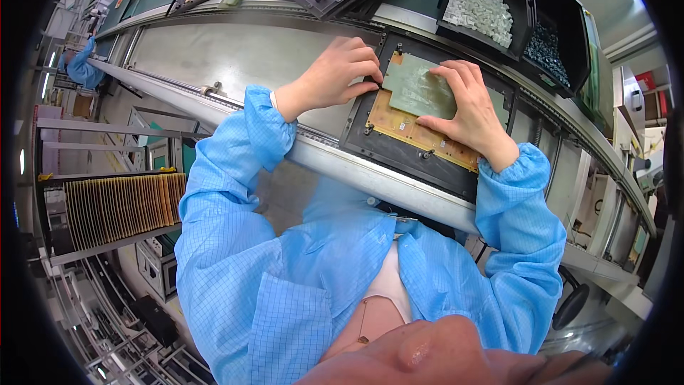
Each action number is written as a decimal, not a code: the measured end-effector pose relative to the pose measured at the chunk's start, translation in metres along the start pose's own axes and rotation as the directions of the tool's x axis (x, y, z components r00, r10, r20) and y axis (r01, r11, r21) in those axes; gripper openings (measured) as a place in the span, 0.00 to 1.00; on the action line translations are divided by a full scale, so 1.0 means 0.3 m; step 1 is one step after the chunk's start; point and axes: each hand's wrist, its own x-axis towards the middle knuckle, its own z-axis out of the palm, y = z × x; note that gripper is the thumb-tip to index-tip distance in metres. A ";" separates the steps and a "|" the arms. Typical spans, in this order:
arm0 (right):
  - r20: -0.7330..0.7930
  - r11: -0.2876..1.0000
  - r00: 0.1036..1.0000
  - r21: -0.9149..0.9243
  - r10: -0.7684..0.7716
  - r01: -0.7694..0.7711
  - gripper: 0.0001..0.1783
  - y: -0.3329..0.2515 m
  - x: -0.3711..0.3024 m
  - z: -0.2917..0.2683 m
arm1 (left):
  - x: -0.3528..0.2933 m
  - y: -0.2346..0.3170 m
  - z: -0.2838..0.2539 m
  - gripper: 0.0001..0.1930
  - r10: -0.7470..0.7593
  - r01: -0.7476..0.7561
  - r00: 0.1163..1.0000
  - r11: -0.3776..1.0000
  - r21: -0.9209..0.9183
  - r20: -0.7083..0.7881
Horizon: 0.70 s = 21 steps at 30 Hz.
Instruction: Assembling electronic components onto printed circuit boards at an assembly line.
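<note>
Tray edges: a black, flat, rectangular tray [396, 147] sits just behind a long, rounded silver metal rail [320, 155], the person's forearms reaching over it.
Open room: smooth grey metal bed [228, 50] stretches left of the tray; rightward, the right wrist is close to the tray's edge.
Plate: a pale green, glossy flat plate [417, 89] lies over an orange-yellow circuit board [412, 132] within the tray, beneath the right hand.
Right hand [472, 103]: thumb spread from the curved fingers, spanning the plate, thumb by its near edge; whether they pinch cannot be told.
Left hand [331, 75]: thumb and fingertips close together near the board's left corner; any pinch cannot be told.
Bins: black, angular, beyond the tray, holding small white pieces [477, 11] and dark blue ones [547, 53].
</note>
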 end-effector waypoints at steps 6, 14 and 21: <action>-0.016 0.999 1.000 0.032 -0.009 0.009 0.42 0.020 -0.014 -0.008 | 0.047 -0.035 -0.012 0.06 0.230 -0.230 0.972 0.973 -0.022 0.053; -0.030 1.000 1.000 0.010 -0.005 0.006 0.42 0.027 -0.028 -0.009 | 0.086 -0.011 -0.061 0.11 0.428 -0.475 0.874 0.852 0.218 0.231; -0.168 0.999 0.985 -0.005 0.034 -0.035 0.29 0.057 -0.061 -0.119 | 0.164 0.064 -0.018 0.28 0.093 -0.099 0.990 0.994 0.046 0.109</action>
